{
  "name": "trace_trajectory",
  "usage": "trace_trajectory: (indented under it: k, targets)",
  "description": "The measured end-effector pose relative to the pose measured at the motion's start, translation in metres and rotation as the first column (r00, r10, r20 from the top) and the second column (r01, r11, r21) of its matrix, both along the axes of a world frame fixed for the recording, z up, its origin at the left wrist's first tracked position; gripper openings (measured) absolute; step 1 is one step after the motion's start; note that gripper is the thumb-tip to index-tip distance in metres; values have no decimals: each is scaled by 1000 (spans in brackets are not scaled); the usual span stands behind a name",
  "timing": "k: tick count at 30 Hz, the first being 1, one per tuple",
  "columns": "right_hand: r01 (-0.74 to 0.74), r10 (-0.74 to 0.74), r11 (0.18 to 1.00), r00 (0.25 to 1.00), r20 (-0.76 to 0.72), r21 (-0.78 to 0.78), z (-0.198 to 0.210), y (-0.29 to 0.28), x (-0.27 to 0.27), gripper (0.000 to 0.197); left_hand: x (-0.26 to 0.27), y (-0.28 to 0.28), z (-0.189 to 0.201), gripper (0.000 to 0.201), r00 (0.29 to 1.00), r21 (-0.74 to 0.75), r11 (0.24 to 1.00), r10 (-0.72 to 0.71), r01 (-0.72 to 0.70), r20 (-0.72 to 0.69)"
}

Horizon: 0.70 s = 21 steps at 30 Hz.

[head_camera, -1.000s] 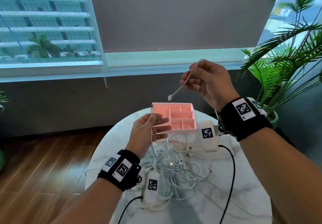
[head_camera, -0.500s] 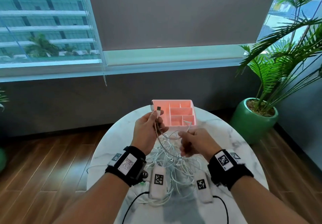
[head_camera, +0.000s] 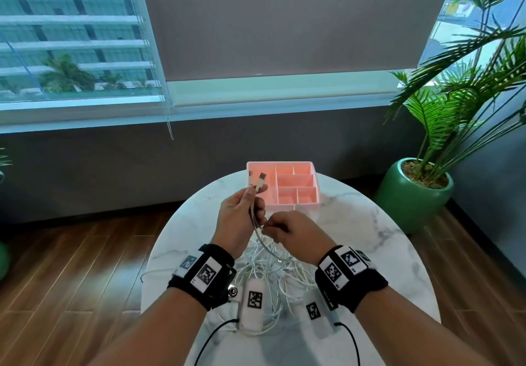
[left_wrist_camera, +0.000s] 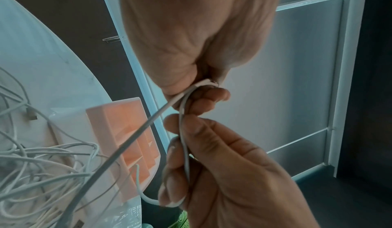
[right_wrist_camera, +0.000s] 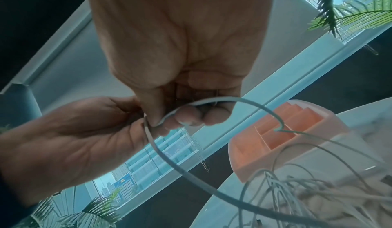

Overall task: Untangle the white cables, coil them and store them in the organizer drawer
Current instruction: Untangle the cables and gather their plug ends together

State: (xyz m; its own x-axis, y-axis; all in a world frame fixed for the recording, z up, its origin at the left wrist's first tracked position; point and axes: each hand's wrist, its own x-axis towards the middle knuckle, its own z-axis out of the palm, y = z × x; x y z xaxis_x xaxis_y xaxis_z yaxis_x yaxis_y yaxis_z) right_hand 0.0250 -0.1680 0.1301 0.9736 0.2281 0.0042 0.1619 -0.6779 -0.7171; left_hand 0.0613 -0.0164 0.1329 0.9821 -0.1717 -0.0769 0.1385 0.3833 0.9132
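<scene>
Over the table, my left hand [head_camera: 252,198] pinches a white cable [head_camera: 255,220] just below its two plugs [head_camera: 261,179], which stick up side by side. My right hand [head_camera: 267,227] sits right below and beside it, pinching the same doubled cable between thumb and fingers. In the right wrist view the right hand [right_wrist_camera: 158,122] holds a cable loop [right_wrist_camera: 169,161] that runs down to the pile. The left wrist view shows both strands leaving the left hand [left_wrist_camera: 201,90]. The tangle of white cables [head_camera: 273,271] lies on the table under my wrists. The pink organizer drawer [head_camera: 308,195] stands behind, its compartments bare.
The round white marble table [head_camera: 370,237] has edges close on all sides. A palm in a green pot [head_camera: 412,195] stands on the floor at the right. A window and a grey blind fill the wall behind. Black wrist-camera leads [head_camera: 216,334] trail toward me.
My right hand came down from high above the organizer, where it held a cable end, to just below the left hand. Both plugs now stand in the left hand.
</scene>
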Motion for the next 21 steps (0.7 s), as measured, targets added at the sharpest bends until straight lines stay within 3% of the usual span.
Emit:
trace_trajectory:
  k: [5,8,11,13,15,17,19,21]
  targets:
    - [-31,31,999,999,-18,11,-8,2,2,22,3,6,4,30,1000,-6,1000,17,-17,13]
    - [-100,88,980,993,-73,-174,-21,-20,-3,24,12,23,10,30,994,-28,995,98,-97,43]
    - [114,-142,929,988,-54,-351,-40,-74,-2,18,24,48,11,31,987,-68,986,152,-149,44]
    - [318,-402,814,913,-75,-487,-52,-119,-3,19,31,66,12,33,978,-84,975,207,-204,38]
    - [428,-566,768,802,-190,-477,-63,-159,-6,21,37,84,14,35,964,-121,958,266,-261,19]
    - [504,-619,779,711,-333,-372,-69,-183,-16,23,39,96,14,36,955,-127,947,298,-295,4]
    - [586,-646,762,649,-403,-278,-70,-191,-22,39,39,97,12,36,950,-107,945,312,-309,7]
    - [705,-651,701,569,-503,-109,-59,-185,-21,52,37,90,9,35,946,-75,944,323,-321,25]
